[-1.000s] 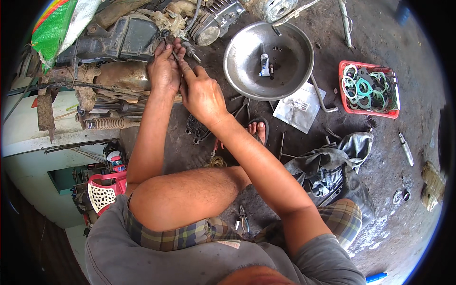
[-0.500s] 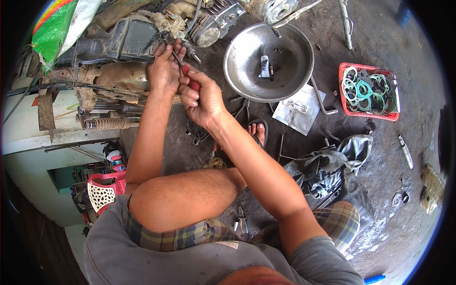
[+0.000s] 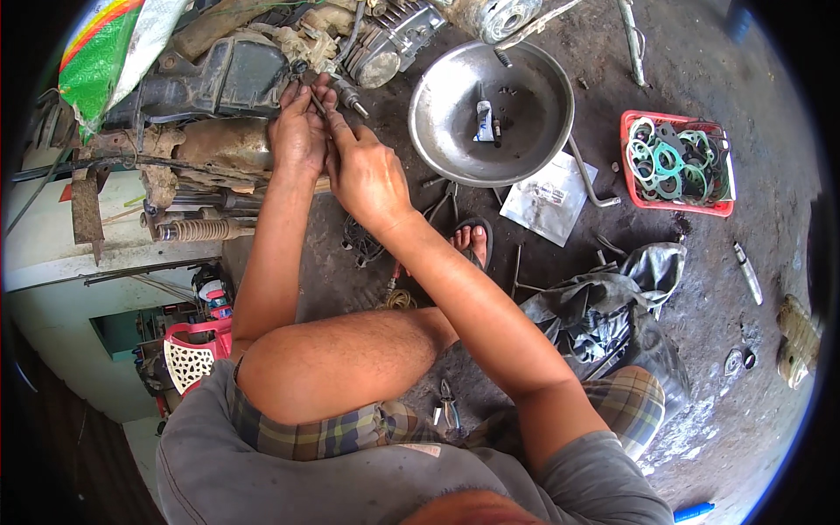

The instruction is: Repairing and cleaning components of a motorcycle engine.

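My left hand is at the dirty vehicle frame, its fingers curled around a small dark piece I cannot make out, beside a metal fitting. My right hand is closed on a screwdriver, whose thin shaft reaches between the left fingers; its handle is hidden under my palm. Above the hands are a black plastic housing and a finned engine cylinder. A rusty metal tube lies to the left of the left wrist.
A steel basin holds a small tube. A red basket of gaskets is on the right. A silver packet, a bent rod, a dark rag and pliers lie on the grimy floor.
My right hand turned to show the screwdriver's red handle half a second ago; it has now rolled back, palm down, covering it. My left hand stays in about the same place.
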### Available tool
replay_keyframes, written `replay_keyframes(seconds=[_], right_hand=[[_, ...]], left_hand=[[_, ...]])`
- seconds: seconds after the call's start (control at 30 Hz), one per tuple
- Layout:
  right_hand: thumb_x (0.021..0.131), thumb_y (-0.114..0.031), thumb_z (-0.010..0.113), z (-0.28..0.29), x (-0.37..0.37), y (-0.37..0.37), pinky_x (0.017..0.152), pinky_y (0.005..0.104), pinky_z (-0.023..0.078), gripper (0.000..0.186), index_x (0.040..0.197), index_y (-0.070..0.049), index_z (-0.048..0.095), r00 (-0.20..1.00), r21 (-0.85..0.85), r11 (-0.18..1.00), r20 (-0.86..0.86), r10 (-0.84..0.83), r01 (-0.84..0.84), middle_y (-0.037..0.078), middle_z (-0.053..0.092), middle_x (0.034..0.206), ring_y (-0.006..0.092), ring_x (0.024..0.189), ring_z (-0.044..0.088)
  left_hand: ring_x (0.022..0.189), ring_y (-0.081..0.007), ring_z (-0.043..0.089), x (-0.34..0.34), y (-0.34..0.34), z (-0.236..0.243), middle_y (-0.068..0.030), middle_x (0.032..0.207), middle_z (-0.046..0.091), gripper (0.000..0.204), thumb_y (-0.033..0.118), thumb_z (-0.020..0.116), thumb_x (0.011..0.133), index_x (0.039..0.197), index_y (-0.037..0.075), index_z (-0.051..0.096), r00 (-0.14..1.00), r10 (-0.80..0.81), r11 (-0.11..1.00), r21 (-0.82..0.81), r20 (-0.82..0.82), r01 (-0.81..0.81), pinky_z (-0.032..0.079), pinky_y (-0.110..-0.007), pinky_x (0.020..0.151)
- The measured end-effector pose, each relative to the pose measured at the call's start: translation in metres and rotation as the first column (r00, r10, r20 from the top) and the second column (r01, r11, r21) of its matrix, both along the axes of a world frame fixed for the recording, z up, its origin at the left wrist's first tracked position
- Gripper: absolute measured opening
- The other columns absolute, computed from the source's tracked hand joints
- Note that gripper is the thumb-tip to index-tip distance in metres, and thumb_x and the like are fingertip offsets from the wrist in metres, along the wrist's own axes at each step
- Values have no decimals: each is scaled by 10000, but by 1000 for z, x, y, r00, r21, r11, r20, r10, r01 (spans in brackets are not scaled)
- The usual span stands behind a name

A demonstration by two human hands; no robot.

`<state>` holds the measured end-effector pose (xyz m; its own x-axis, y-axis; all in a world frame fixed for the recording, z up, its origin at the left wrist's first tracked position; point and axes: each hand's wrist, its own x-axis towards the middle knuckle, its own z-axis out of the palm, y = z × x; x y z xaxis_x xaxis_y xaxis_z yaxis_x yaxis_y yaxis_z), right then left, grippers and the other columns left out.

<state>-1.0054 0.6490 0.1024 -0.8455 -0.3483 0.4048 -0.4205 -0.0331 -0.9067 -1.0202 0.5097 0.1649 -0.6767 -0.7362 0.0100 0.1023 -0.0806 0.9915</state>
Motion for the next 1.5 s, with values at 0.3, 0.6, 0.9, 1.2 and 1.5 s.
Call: replay_keyframes(seconds=[0.3,0.6,0.9,1.2,1.5], right_hand=[[930,-95,597,5,-9,7,719,444,555,388,1315,-44,616,981,-376,923,138,139,-78,197,654,874,396,770,686],[968,-140,583,-2,-21,2,433,203,299,401,1358,-54,553,-52,-934,173,165,985,312,24,563,801,73,531,411],[904,-126,615,-1,-14,-6,549,454,525,558,1449,-79,502,986,-297,953,138,94,-50,175,648,851,338,661,660],[931,-118,587,2,-17,-6,483,356,472,329,1242,-34,652,655,-607,777,522,547,-165,135,650,842,249,591,614],[951,-174,624,-6,-28,-4,475,234,400,431,1362,-55,571,-228,-864,290,210,951,411,60,639,823,110,559,512]], left_hand=[[895,-198,620,1,-3,-3,-231,1156,641,210,11,458,1037,1247,10,452,1000,-22,1000,-18,1,22,571,-324,860],[1008,-209,577,-4,-25,-11,-62,1153,606,240,185,494,1038,1265,108,513,998,-63,992,-108,-27,60,529,-408,881],[973,-269,587,-19,-86,-20,-111,1098,648,353,307,415,1053,1191,23,572,948,-127,957,217,-293,195,505,-477,874],[982,-270,571,-17,-89,-16,-135,1080,654,407,364,420,1046,1133,8,598,929,-185,898,328,-320,292,468,-425,865],[1067,-295,563,-25,-104,-2,-156,1123,655,343,290,460,992,1108,17,632,876,-371,723,496,-309,481,402,-505,1001]])
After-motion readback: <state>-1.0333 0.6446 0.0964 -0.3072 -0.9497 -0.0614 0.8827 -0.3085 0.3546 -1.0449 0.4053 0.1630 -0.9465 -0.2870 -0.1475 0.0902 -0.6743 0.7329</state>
